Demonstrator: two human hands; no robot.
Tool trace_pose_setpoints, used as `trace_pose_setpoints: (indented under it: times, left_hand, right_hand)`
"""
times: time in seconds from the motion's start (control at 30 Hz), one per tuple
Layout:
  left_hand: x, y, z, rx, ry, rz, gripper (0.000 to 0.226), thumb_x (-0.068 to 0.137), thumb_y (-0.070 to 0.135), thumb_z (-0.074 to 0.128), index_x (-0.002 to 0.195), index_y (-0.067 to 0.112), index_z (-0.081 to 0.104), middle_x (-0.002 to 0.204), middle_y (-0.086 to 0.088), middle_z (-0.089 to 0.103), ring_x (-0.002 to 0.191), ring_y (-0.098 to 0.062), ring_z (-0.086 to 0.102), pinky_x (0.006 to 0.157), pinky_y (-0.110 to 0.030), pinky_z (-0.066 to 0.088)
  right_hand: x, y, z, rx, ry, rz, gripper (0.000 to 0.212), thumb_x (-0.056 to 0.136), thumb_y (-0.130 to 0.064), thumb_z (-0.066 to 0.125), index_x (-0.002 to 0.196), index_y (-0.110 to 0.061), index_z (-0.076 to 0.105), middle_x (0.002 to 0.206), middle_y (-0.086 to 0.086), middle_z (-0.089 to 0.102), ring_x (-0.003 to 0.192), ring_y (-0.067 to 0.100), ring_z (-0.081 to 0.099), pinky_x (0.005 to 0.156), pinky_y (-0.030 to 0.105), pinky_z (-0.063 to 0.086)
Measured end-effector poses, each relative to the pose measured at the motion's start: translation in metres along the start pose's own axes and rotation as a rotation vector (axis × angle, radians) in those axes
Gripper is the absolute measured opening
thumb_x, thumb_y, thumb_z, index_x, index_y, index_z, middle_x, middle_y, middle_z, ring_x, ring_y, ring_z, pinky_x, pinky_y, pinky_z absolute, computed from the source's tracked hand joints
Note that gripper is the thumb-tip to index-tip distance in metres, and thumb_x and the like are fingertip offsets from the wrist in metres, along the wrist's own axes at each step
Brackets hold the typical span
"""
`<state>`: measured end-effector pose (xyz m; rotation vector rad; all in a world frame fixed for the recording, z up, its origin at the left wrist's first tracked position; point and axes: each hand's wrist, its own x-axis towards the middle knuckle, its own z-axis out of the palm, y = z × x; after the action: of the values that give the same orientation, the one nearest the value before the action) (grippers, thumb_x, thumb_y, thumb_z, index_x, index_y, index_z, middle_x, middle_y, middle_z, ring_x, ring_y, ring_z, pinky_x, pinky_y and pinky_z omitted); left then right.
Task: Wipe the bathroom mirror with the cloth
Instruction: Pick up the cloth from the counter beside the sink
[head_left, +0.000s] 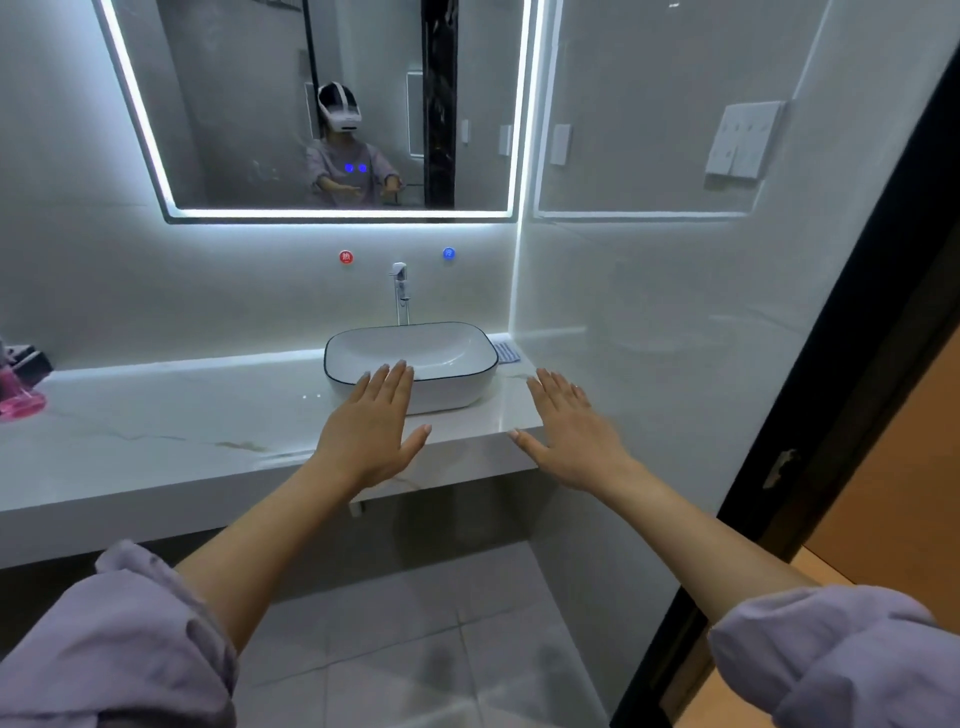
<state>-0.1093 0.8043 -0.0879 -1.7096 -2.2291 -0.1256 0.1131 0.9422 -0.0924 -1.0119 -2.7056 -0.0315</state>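
Your left hand (371, 431) and right hand (569, 436) hover flat and empty, probably a starting pose. The cloth (506, 352) lies centre-right, untouched.

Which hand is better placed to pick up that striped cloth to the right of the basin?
Probably the right. The right hand is open and empty, on the same side of the basin as the cloth. The left hand, also open, lines up with the basin and would have to reach across.
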Motion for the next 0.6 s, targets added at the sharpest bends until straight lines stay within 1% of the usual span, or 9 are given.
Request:
trace_pose_setpoints:
  times: [0.17, 0.27, 0.4, 0.5, 0.6]
  left_hand:
    - [0.069, -0.032, 0.025, 0.007, 0.018, -0.007, 0.077, 0.098, 0.056, 0.021, 0.153, 0.009, -0.007, 0.162, -0.007, -0.007, 0.15, -0.021, -0.005, 0.115, -0.03, -0.009]
    - [0.111, -0.058, 0.036, 0.019, 0.018, -0.009, 0.077, 0.098, 0.055, 0.021, 0.152, 0.007, -0.006, 0.162, -0.009, -0.004, 0.15, -0.022, -0.004, 0.12, -0.033, -0.006]
    - [0.17, -0.093, 0.048, 0.027, -0.005, -0.02, 0.077, 0.099, 0.053, 0.022, 0.152, 0.005, -0.005, 0.163, -0.01, -0.004, 0.15, -0.023, -0.002, 0.122, -0.035, -0.002]
    - [0.211, -0.112, 0.057, 0.045, -0.003, -0.024, 0.076, 0.099, 0.053, 0.022, 0.153, 0.005, -0.004, 0.163, -0.01, -0.003, 0.15, -0.023, -0.001, 0.122, -0.036, 0.0]
    - [0.238, -0.122, 0.068, 0.03, -0.011, -0.023, 0.076, 0.099, 0.053, 0.022, 0.153, 0.006, -0.003, 0.163, -0.01, -0.003, 0.15, -0.023, 0.0, 0.122, -0.035, -0.001]
  right_hand:
    - [0.077, 0.013, 0.014, -0.029, 0.039, -0.033, 0.077, 0.099, -0.055, 0.028, 0.153, -0.011, -0.004, 0.161, 0.005, -0.012, 0.148, 0.017, -0.013, 0.111, 0.024, -0.015]
    - [0.125, 0.021, 0.016, -0.059, 0.045, -0.039, 0.077, 0.099, -0.055, 0.027, 0.153, -0.011, -0.005, 0.161, 0.005, -0.011, 0.148, 0.017, -0.012, 0.114, 0.027, -0.013]
    - [0.192, 0.03, 0.016, -0.074, 0.034, -0.015, 0.076, 0.1, -0.054, 0.026, 0.153, -0.009, -0.004, 0.161, 0.007, -0.01, 0.148, 0.018, -0.011, 0.119, 0.031, -0.008]
    - [0.232, 0.036, 0.023, -0.067, 0.047, 0.004, 0.075, 0.1, -0.053, 0.025, 0.153, -0.008, -0.004, 0.161, 0.008, -0.01, 0.148, 0.019, -0.011, 0.118, 0.03, -0.009]
    - [0.26, 0.042, 0.035, -0.061, 0.03, 0.018, 0.075, 0.1, -0.053, 0.024, 0.153, -0.008, -0.004, 0.161, 0.008, -0.01, 0.148, 0.019, -0.01, 0.118, 0.03, -0.008]
